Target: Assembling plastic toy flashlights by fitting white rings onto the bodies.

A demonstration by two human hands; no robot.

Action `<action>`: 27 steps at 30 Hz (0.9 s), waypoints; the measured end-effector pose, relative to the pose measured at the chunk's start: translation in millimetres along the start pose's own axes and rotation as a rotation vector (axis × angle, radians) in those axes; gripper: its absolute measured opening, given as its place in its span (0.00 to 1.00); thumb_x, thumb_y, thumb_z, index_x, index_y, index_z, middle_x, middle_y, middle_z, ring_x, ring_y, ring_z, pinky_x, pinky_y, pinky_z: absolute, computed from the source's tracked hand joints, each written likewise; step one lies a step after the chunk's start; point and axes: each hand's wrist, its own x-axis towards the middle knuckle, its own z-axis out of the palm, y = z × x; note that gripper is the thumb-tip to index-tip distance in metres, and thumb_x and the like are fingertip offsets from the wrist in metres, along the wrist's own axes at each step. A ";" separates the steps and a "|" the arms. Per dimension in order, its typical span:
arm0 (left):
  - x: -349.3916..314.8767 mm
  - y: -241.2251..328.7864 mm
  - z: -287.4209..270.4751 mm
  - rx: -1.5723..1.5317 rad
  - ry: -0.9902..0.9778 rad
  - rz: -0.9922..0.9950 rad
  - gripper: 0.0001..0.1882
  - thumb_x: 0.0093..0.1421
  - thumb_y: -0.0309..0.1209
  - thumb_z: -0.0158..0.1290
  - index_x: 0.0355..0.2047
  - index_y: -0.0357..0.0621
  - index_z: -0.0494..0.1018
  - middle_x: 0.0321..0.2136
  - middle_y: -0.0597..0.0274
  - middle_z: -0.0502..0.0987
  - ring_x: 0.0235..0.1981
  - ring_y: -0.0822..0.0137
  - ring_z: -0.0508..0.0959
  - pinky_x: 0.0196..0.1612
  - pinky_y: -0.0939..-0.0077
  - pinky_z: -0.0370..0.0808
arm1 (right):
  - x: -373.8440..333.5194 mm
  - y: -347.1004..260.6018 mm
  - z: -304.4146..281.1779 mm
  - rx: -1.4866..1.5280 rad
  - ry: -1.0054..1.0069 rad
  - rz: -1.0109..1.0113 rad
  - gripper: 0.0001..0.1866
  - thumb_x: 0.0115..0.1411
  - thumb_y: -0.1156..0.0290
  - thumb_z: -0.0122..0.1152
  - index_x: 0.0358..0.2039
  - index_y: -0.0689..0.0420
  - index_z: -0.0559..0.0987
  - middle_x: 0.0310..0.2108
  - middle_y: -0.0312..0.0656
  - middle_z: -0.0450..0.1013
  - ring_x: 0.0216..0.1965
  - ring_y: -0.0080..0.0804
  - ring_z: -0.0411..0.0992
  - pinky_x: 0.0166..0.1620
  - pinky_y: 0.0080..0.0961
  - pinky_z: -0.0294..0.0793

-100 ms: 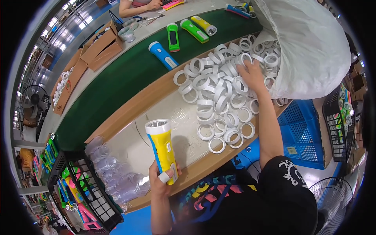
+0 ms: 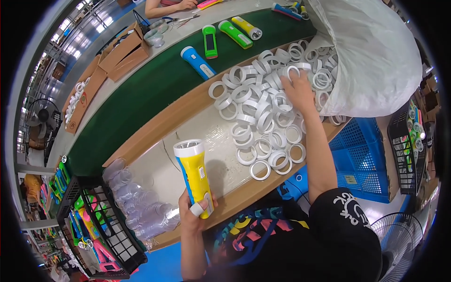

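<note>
My left hand (image 2: 191,217) is closed round the lower end of a yellow flashlight (image 2: 196,176) with a blue side, held upright with its white-rimmed lens up. A white band shows at the thumb of that hand. My right hand (image 2: 299,91) is in a heap of white plastic rings (image 2: 253,110), thumb and fingers on either side of one white ring (image 2: 293,72); the fingertips are partly hidden among the rings. The rings fill the right part of a shallow cardboard tray (image 2: 155,129). Clear round discs (image 2: 141,202) lie in its left end.
Several flashlights, among them a blue one (image 2: 197,62), lie on a green belt (image 2: 122,108) beyond the tray. A large white sack (image 2: 376,61) leans over the right end. Black crates (image 2: 112,230) and a blue basket (image 2: 359,150) stand beside. Across the belt a person's arm (image 2: 164,10) shows.
My right hand has drawn slightly toward me, and the white ring at its fingers has shifted with it. My left hand still holds the flashlight. The whole view has shifted a little.
</note>
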 end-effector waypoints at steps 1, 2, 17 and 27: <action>-2.4 0.3 1.3 -0.015 -0.003 0.008 0.39 0.40 0.40 0.60 0.50 0.29 0.61 0.32 0.54 0.70 0.28 0.65 0.74 0.27 0.73 0.74 | -6.4 -13.6 3.4 -0.001 0.028 -0.038 0.19 0.56 0.55 0.52 0.39 0.58 0.73 0.51 0.60 0.61 0.45 0.62 0.65 0.50 0.48 0.63; -4.5 0.7 2.9 -0.029 -0.004 0.016 0.39 0.40 0.40 0.60 0.50 0.29 0.61 0.31 0.55 0.70 0.28 0.65 0.74 0.27 0.74 0.74 | -16.3 -30.7 5.4 0.000 0.007 0.017 0.18 0.57 0.55 0.51 0.37 0.58 0.73 0.50 0.61 0.62 0.44 0.61 0.66 0.49 0.49 0.63; -49.7 4.2 -39.1 -0.483 -0.222 0.061 0.33 0.48 0.38 0.56 0.51 0.36 0.60 0.37 0.45 0.73 0.31 0.60 0.75 0.31 0.70 0.77 | -122.0 -178.2 -5.8 -0.095 -0.216 -0.662 0.17 0.49 0.59 0.64 0.31 0.60 0.77 0.46 0.57 0.65 0.48 0.54 0.64 0.46 0.46 0.67; -74.1 28.2 -2.0 1.058 0.394 0.472 0.32 0.49 0.29 0.59 0.54 0.40 0.61 0.41 0.45 0.71 0.41 0.48 0.74 0.45 0.66 0.71 | -156.5 -239.4 -22.7 1.583 -1.103 -0.156 0.30 0.50 0.53 0.64 0.47 0.56 0.66 0.42 0.46 0.69 0.47 0.37 0.69 0.49 0.36 0.71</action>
